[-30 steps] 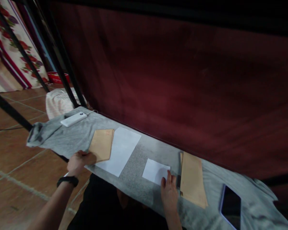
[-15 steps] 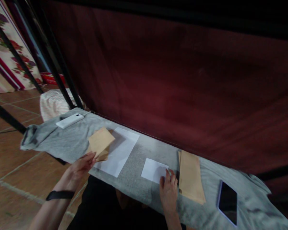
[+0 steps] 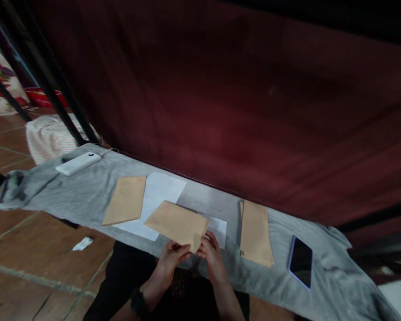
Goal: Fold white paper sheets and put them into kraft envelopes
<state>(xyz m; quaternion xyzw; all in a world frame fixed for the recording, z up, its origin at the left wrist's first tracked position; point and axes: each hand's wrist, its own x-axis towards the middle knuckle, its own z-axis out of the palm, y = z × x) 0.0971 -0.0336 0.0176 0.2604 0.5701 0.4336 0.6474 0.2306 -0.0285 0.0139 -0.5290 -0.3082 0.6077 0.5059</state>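
Envelope — pinched by left hand and right hand — hides most of the white sheet.

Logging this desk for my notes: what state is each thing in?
Held envelope: lifted, gripped by left hand and right hand.
Left envelope: flat, overlapping white sheet.
Right envelope stack: flat.
Folded paper: partly covered.
Phone: screen dark.

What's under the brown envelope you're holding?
Under the held envelope, a small white paper peeks out on the gray cloth. The covered part stays hidden.
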